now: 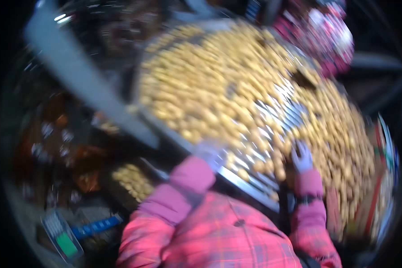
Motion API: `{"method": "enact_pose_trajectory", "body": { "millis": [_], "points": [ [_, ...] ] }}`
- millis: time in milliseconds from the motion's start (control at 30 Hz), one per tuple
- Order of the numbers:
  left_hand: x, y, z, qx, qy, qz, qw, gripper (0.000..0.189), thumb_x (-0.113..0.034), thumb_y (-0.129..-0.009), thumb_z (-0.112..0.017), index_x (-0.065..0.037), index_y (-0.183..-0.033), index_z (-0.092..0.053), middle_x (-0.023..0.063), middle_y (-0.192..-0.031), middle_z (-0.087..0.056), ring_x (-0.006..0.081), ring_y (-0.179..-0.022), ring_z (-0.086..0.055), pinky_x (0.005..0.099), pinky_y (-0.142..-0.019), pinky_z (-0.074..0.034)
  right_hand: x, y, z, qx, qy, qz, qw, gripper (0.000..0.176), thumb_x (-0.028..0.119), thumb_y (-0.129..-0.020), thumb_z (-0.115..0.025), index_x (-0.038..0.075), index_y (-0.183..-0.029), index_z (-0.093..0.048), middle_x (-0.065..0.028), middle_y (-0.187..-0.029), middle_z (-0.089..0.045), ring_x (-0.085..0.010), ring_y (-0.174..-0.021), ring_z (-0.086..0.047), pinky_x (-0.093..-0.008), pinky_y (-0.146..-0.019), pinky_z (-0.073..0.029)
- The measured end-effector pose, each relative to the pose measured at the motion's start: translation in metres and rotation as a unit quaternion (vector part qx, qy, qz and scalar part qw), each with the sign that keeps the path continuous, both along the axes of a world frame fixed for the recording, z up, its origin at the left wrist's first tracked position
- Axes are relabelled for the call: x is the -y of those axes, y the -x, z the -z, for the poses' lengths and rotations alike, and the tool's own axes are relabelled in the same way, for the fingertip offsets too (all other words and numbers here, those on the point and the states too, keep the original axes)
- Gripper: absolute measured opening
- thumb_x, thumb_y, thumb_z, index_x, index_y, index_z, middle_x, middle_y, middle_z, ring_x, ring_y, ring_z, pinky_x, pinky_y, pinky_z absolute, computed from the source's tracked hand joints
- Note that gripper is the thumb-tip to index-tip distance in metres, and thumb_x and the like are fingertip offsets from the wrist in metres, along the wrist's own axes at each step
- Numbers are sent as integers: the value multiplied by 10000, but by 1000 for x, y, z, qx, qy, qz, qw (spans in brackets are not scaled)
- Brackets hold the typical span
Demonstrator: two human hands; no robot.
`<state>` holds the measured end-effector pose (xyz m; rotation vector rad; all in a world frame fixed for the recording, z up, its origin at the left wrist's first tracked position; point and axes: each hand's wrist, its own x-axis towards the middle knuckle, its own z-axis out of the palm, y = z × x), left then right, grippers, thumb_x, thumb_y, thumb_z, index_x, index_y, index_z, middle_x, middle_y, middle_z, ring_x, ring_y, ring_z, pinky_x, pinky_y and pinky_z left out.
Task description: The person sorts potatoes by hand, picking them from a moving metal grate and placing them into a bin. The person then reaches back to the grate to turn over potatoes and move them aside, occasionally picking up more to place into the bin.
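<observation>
Head view: strongly blurred, looking down over a red checked jacket onto a sorting table point(243, 181) heaped with potatoes point(210, 80).
Potatoes: spread across nearly the whole table, from the near edge to the far end; metal rollers point(279, 105) are bared in one streak near the middle.
Left hand point(210, 152): gloved, set at the near edge of the table just beside the potatoes; whether it is wide, narrow or holding anything cannot be told through the blur.
Right hand point(301, 157): gloved, laid on the potatoes close to the near edge, fingers seemingly spread, nothing seen to be gripped.
Small tub point(131, 178): below the table on the left side, a modest lot of potatoes is held in it.
Progress: judged early or midway, since far more potatoes lie on the table than in the tub.
Surroundings: a grey bar point(80, 80) is seen slanting at the left; another person's patterned sleeve point(328, 38) shows at the far end.
</observation>
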<state>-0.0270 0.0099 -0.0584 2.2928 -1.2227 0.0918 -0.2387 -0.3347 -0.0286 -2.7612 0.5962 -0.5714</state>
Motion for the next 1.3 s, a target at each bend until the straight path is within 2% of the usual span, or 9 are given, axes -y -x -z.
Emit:
{"method": "enact_pose_trajectory", "body": {
  "millis": [133,233,400,600,700,833,1100,1233,1300],
  "points": [
    [-11,4,-40,108,-21,27,993,545,-286,-735,-629,-94,-1234,-523,168,-1077,-552,326,-947,-543,454,-770,-430,-33,63,-33,-139,29,184,973,498,370,-803,-582,129,-1238,-547,-197,-1312,-469,-367,-1195,-450,-443,-998,-360],
    [-12,3,-44,101,-75,40,991,597,-292,-753,-625,-97,-1299,-482,176,-1166,-525,323,-1011,-522,443,-807,-412,-58,96,-21,-169,190,135,958,401,325,-811,-576,153,-1174,-590,-163,-1266,-500,-340,-1177,-463,-441,-953,-377],
    [-8,1,-54,65,-83,65,992,594,-281,-764,-622,-97,-1310,-479,187,-1150,-540,341,-1009,-528,460,-836,-405,-90,84,-44,-65,16,65,996,321,244,-818,-591,84,-1095,-612,-136,-1119,-592,-310,-1058,-542,-422,-903,-401],
    [-11,2,-50,85,-52,58,993,577,-276,-762,-632,-106,-1296,-494,178,-1125,-553,340,-1007,-533,455,-840,-413,-133,28,-60,-65,30,-115,991,269,221,-798,-606,99,-1037,-599,-138,-1122,-555,-322,-976,-553,-440,-794,-442],
    [-11,3,-52,78,-49,54,994,576,-279,-763,-631,-103,-1294,-496,174,-1125,-550,338,-1008,-531,454,-838,-414,-137,23,-69,-198,18,-117,973,244,222,-810,-592,117,-1030,-597,-121,-1033,-571,-315,-919,-560,-450,-720,-453],
    [-12,3,-53,46,-37,51,997,536,-294,-777,-610,-75,-1258,-521,174,-1113,-543,331,-988,-514,450,-840,-388,-131,3,-80,-89,-59,-105,989,248,257,-825,-588,117,-1029,-594,-94,-860,-563,-300,-842,-570,-415,-666,-461],
    [-7,3,-62,30,-52,66,996,549,-260,-755,-620,-95,-1268,-518,182,-1129,-551,337,-987,-537,435,-802,-421,-166,-46,-44,-192,109,-212,952,436,199,-752,-612,222,-1171,-491,-66,-1143,-491,-218,-952,-534,-400,-815,-401],
    [-5,3,-61,21,61,35,997,454,-239,-751,-662,-34,-1149,-589,217,-1112,-565,360,-1022,-542,406,-870,-444,-152,-71,-37,-216,-109,-188,952,474,314,-777,-610,161,-1215,-510,-122,-1034,-563,-290,-951,-571,-445,-792,-440],
    [3,16,-67,-77,103,8,992,460,-280,-873,-565,-100,-1291,-493,178,-1256,-509,336,-1171,-485,417,-996,-382,-154,-70,-34,-35,-452,-85,887,466,384,-841,-568,108,-1215,-535,-170,-1056,-630,-297,-934,-620,-384,-841,-473]
  ]
}}
